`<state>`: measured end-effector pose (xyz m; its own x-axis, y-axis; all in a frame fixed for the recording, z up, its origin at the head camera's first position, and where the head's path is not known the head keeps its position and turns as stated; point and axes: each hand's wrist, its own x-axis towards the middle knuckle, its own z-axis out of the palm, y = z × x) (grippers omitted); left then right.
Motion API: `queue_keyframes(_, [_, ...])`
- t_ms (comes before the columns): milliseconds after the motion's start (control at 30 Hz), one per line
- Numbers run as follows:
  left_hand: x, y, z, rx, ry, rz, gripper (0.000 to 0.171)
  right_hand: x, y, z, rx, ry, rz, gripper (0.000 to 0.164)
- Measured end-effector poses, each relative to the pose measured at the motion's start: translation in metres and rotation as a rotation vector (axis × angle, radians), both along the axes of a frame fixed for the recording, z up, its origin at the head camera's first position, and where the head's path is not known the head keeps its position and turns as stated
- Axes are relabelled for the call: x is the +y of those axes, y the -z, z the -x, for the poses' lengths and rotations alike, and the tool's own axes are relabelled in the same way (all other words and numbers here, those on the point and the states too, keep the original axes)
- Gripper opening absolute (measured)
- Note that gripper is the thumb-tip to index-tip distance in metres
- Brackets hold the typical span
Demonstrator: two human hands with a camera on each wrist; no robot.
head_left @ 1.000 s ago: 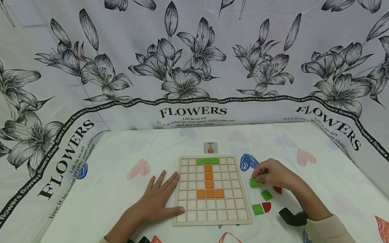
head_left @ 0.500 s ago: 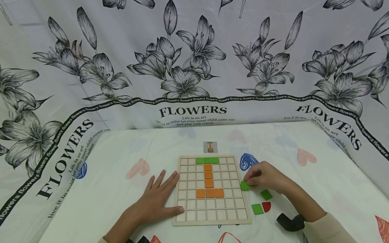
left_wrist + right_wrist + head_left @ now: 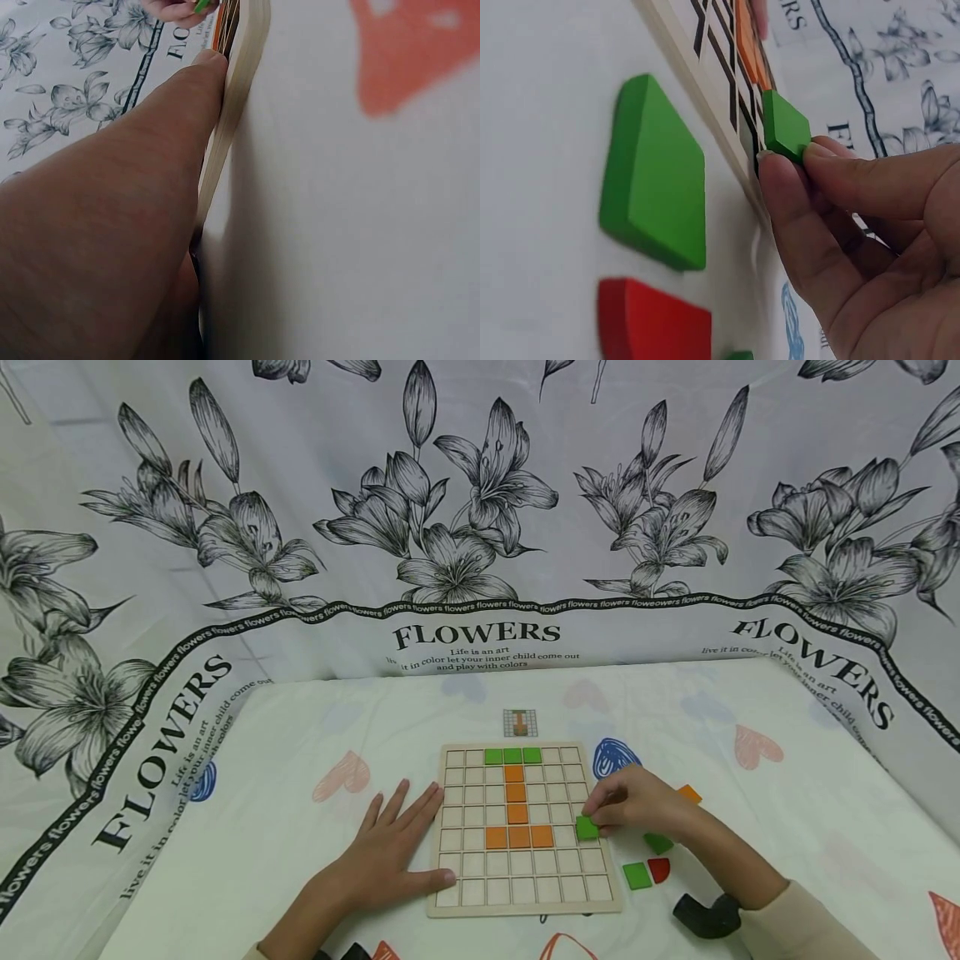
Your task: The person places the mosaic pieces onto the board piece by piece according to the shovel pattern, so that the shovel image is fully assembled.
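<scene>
Between thumb and fingertips my right hand (image 3: 637,802) pinches a green square tile (image 3: 786,126), over the right edge of a wooden grid board (image 3: 498,891). My left hand (image 3: 382,860) lies spread at the board's left side, its thumb on the rim. On the board, a row of green tiles (image 3: 512,757) fills the middle of the top row. Below it runs a column of orange tiles (image 3: 515,792), ending in a row of orange tiles (image 3: 519,837). In the left wrist view the left thumb (image 3: 196,79) lies along the board's edge.
Right of the board lie a green tile (image 3: 637,876), a red rounded piece (image 3: 659,870), another green tile (image 3: 658,843) and an orange piece (image 3: 690,794), partly behind the right arm. A small pattern card (image 3: 520,723) lies beyond the board. A floral curtain (image 3: 480,527) hangs behind the table.
My right hand has carried the green tile leftward from beside the board to over its right-hand squares. An orange piece has come into sight behind the right wrist. The left hand stays put.
</scene>
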<state>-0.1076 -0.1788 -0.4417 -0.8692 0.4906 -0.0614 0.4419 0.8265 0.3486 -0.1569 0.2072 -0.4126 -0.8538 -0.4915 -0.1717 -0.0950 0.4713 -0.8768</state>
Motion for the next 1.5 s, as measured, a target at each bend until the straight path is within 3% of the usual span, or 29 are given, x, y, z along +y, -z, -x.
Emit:
queue_keyframes(733, [-0.003,0.002,0.001,0.007,-0.012,0.001,0.105,-0.035,0.000,-0.004,-0.040,-0.045,0.026,0.008])
queue_keyframes(1133, [-0.001,0.001,0.001,-0.007,-0.008,-0.004,0.105,-0.055,0.003,-0.008,-0.034,-0.049,0.049,0.010])
queue_keyframes(1500, [-0.001,0.003,0.001,-0.002,-0.017,-0.001,0.105,-0.072,0.002,-0.012,0.007,-0.117,0.102,0.009])
